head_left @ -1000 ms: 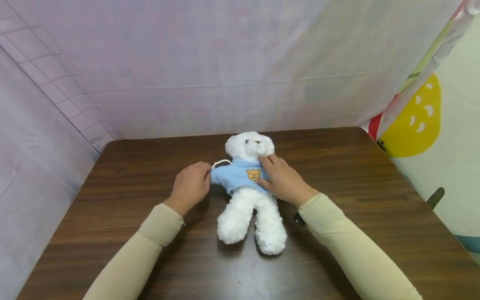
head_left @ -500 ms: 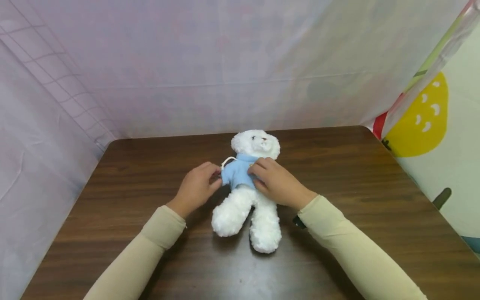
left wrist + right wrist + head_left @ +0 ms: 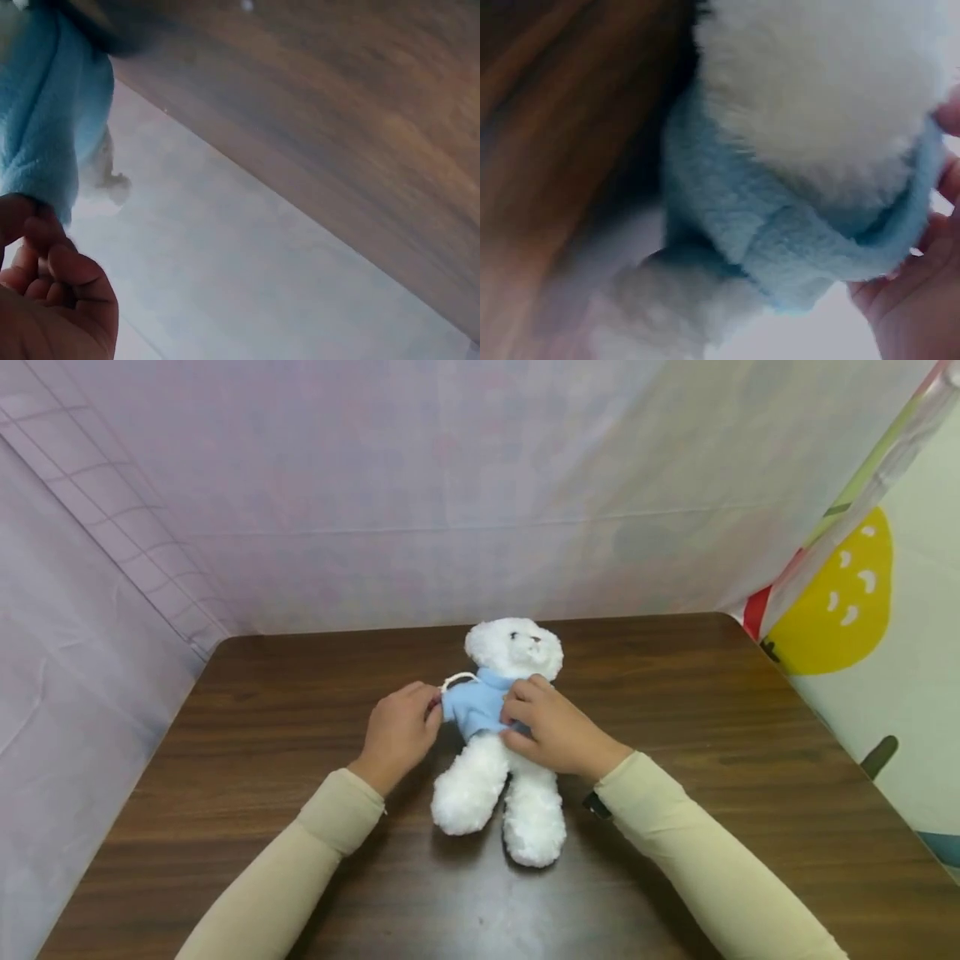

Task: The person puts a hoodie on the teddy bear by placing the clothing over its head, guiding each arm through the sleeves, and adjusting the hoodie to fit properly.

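Observation:
A white plush teddy bear (image 3: 467, 789) lies face up on the table, wearing a light blue sweater (image 3: 471, 703). At the end of the sweater's left-side sleeve, my left hand (image 3: 399, 727) pinches the cloth between thumb and fingers; the left wrist view shows this sleeve (image 3: 45, 127) close up. My right hand (image 3: 558, 727) lies over the bear's chest, its curled fingers gripping the sweater front. In the right wrist view, fingers hold the hem (image 3: 832, 251) away from the white fur (image 3: 817, 82). A white cord (image 3: 459, 677) loops by the shoulder. The bear's other arm is hidden.
The dark wooden table (image 3: 262, 735) meets a pale hanging cloth (image 3: 420, 510) just beyond the bear's head. More cloth with a yellow print (image 3: 840, 597) hangs along the right side.
My right hand has shifted left from the bear's side onto the sweater front, covering the bear-face patch. My left hand stays at the sleeve. The bear's head has tilted rightward.

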A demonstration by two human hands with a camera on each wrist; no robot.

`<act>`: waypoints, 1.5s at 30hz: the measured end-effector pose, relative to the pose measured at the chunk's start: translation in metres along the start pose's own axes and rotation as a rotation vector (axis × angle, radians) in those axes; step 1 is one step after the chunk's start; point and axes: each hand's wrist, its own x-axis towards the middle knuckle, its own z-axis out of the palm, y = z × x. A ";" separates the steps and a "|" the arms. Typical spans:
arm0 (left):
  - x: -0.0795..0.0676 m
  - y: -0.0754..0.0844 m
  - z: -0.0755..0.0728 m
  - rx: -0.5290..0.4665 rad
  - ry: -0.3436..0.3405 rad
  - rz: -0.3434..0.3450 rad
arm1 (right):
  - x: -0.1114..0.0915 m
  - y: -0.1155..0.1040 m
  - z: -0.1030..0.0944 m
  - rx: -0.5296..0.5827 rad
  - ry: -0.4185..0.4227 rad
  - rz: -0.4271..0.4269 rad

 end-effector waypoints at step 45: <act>-0.001 -0.013 -0.029 -0.103 -0.250 -0.035 | 0.004 0.021 -0.033 0.132 0.007 0.376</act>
